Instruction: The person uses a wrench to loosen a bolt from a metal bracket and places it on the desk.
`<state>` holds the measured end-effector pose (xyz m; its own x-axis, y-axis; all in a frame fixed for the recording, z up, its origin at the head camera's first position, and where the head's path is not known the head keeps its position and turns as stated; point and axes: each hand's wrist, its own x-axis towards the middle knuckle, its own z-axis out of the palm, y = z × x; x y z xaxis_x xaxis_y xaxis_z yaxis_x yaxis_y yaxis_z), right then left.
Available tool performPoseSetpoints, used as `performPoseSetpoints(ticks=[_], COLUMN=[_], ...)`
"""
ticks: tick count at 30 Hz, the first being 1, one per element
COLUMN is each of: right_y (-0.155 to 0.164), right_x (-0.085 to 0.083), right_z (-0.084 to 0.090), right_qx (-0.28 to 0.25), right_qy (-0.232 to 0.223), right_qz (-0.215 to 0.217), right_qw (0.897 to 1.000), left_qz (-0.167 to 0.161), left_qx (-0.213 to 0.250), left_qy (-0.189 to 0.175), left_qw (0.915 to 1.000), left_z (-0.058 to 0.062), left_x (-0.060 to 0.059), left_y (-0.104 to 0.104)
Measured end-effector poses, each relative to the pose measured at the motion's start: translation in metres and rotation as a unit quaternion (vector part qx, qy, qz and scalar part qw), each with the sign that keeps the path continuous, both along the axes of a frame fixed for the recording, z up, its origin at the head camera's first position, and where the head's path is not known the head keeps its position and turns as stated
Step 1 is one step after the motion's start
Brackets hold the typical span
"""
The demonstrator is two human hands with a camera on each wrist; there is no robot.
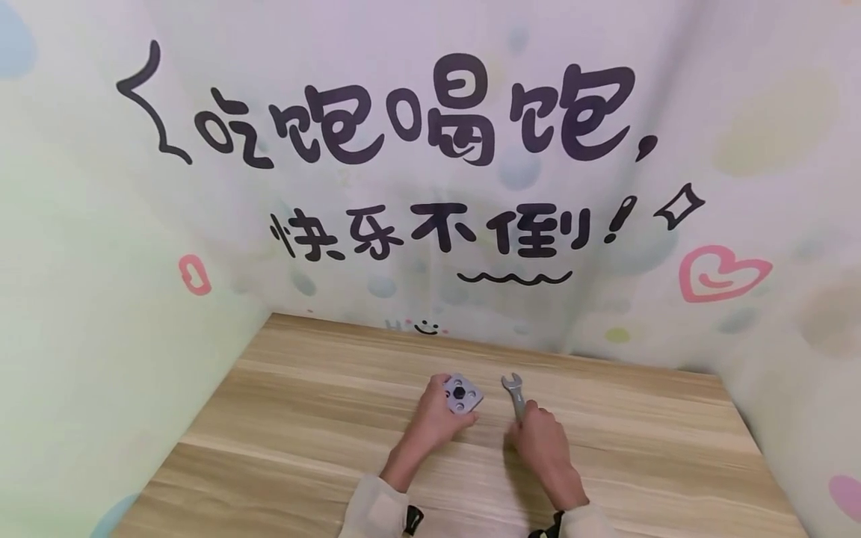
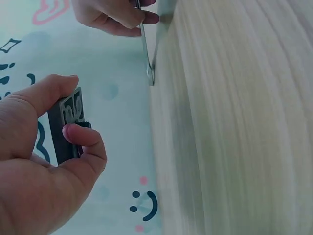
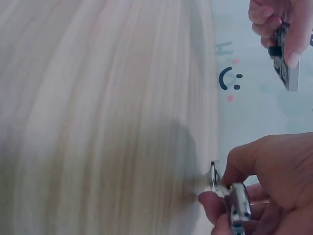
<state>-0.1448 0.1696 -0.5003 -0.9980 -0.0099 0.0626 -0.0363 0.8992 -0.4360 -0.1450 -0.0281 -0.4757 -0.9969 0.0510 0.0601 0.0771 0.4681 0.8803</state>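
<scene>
The left hand (image 1: 436, 420) pinches a small grey plate (image 1: 462, 394) with holes, thumb on 1 side and fingers on the other. The plate is lifted just above the wooden worktop (image 1: 303, 418), near its middle. At 3 o'clock from the plate, the right hand (image 1: 541, 441) curls its fingers round a shiny metal wrench (image 1: 514, 394). The open end of the wrench points to 12 o'clock, toward the wall (image 1: 430, 187) with big black writing. The 2 hands are near each other but apart.
</scene>
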Motion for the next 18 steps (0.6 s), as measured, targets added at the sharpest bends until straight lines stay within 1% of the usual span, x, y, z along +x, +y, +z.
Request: performPoseSetpoints(ticks=[2, 5, 7, 10, 13, 15, 18], right_y=[0.001, 0.003, 0.004, 0.006, 0.008, 0.009, 0.008], right_x=[-0.001, -0.003, -0.004, -0.005, -0.005, -0.004, 0.000], right_z=[0.000, 0.000, -0.001, -0.002, -0.003, -0.002, 0.001], right_qx=[0.006, 0.015, 0.020, 0.022, 0.022, 0.021, 0.015], right_qy=[0.000, -0.011, -0.018, -0.022, -0.017, -0.006, 0.018], right_qz=[-0.005, -0.012, -0.016, -0.016, -0.017, -0.017, -0.017], right_qw=[1.000, 1.000, 1.000, 0.999, 0.999, 1.000, 1.000], left_qz=[-0.002, -0.008, -0.012, -0.017, -0.017, -0.011, 0.008], left_qx=[-0.002, -0.024, -0.038, -0.049, -0.048, -0.051, -0.058], left_qy=[0.027, 0.063, 0.078, 0.084, 0.083, 0.087, 0.094], left_qw=[0.9996, 0.9977, 0.9962, 0.9952, 0.9953, 0.9948, 0.9939], left_z=[0.001, 0.002, 0.004, 0.007, 0.008, 0.008, 0.008], left_x=[0.003, 0.009, 0.012, 0.016, 0.019, 0.021, 0.023], left_y=[-0.002, -0.004, -0.006, -0.008, -0.009, -0.010, -0.013])
